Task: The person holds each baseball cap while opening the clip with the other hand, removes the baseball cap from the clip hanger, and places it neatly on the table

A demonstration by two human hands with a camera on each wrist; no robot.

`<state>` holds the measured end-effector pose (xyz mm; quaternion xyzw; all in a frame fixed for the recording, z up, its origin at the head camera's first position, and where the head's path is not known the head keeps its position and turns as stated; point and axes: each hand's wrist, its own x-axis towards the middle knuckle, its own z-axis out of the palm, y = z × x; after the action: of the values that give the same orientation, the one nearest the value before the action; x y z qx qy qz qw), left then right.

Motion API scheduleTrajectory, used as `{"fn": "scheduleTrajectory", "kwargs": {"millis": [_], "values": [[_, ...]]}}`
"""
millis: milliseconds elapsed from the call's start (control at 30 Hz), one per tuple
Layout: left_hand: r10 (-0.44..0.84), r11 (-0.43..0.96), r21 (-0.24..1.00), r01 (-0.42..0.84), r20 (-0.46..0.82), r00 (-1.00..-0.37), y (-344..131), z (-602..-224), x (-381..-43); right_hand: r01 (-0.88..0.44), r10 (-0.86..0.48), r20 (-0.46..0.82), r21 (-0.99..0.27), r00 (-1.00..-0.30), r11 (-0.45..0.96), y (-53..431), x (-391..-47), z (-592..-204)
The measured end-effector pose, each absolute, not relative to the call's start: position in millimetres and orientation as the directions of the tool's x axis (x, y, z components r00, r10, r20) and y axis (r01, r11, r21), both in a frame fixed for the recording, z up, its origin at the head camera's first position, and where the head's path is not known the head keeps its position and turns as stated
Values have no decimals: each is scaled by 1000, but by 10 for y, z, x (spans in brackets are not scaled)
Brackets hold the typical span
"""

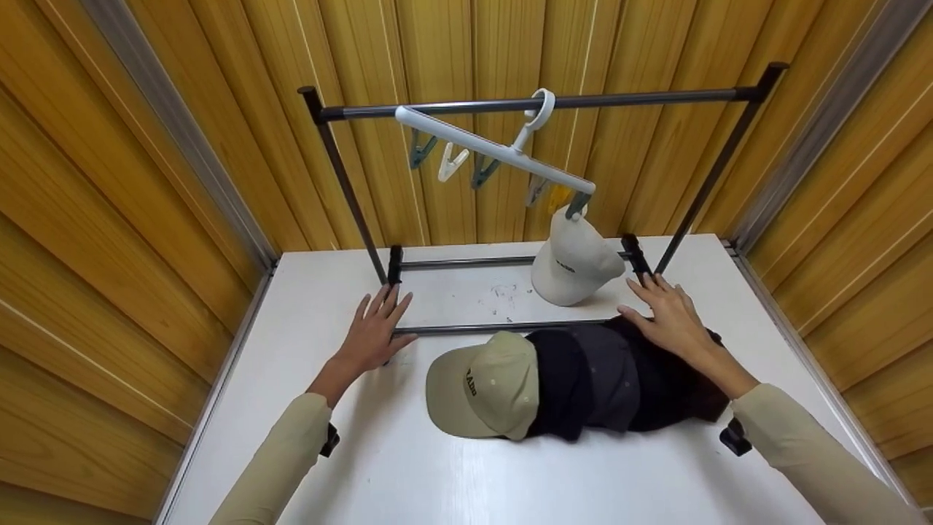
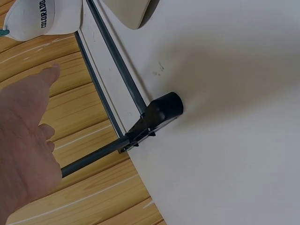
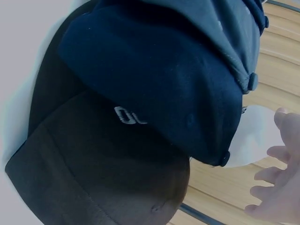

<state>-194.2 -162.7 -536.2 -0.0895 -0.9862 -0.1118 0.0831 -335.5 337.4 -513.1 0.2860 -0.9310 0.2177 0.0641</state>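
My left hand (image 1: 372,332) is spread flat with straight fingers beside the left foot of a dark metal rack (image 1: 466,108). My right hand (image 1: 672,317) reaches over the far end of a row of nested caps, its fingers extended near the rack's right foot; whether either hand touches the rack is unclear. The row starts with a beige cap (image 1: 503,386), followed by a navy cap (image 1: 557,383), a charcoal cap (image 1: 606,379) and darker ones. In the right wrist view a dark brown cap (image 3: 103,164) ends the row. An off-white cap (image 1: 572,266) hangs from the hanger.
A white clip hanger (image 1: 466,137) hooks over the top bar and slopes down to the right. Several of its clips hang without caps, such as a white clip (image 1: 452,162). Wood-look panels (image 1: 466,44) enclose the white table (image 1: 437,481) at the back and sides.
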Motion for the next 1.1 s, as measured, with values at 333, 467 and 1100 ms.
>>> {"fn": "scheduleTrajectory", "kwargs": {"millis": [333, 467, 1100], "values": [[201, 955, 189, 227, 147, -969, -1384, -5305, -2131, -496, -525, 52, -417, -849, 761, 3499, -3419, -5171], [218, 952, 191, 239, 124, -968, -1300, -5283, -2189, -486, -519, 40, -421, -854, 766, 3547, -3491, -5185], [330, 929, 118, 351, 166, -929, -457, -4816, -2880, -472, -509, 21, -409, -860, 781, 3458, -3605, -5115]]}}
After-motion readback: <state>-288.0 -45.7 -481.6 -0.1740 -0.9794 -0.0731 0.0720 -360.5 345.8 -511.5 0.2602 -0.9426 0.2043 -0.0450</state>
